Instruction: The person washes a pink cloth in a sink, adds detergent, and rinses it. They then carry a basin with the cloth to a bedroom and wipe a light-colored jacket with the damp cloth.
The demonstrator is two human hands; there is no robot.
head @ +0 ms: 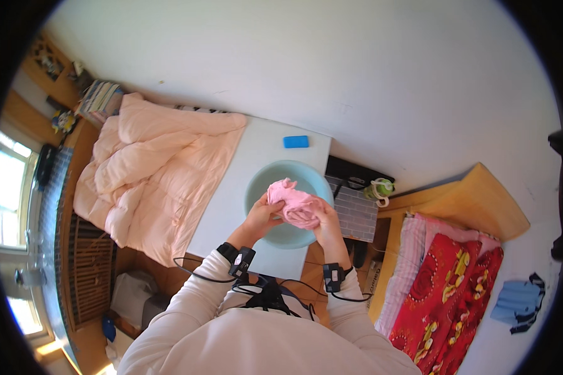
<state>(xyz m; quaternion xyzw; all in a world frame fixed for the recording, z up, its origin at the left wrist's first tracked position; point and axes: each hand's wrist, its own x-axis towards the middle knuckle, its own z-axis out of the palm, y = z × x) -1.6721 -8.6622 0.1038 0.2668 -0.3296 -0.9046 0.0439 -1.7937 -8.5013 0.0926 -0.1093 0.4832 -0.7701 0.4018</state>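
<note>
A crumpled pink cloth [296,205] is held up between my two hands over a round light-blue basin [284,241]. My left hand [261,216] grips its left end, thumb on top. At the cloth's right end, my right hand [328,224] has its fingers closed on the fabric. The basin stands on a white table [220,190], near its right end. Whether the basin holds water, I cannot tell. Behind it lies a blue rectangular object [295,141].
A peach quilt [159,173] covers the table's left part. To the right are a brick-patterned surface [354,211], a green bottle [380,188] and a bed with a red floral blanket [438,290]. Black cables hang from the devices on my wrists.
</note>
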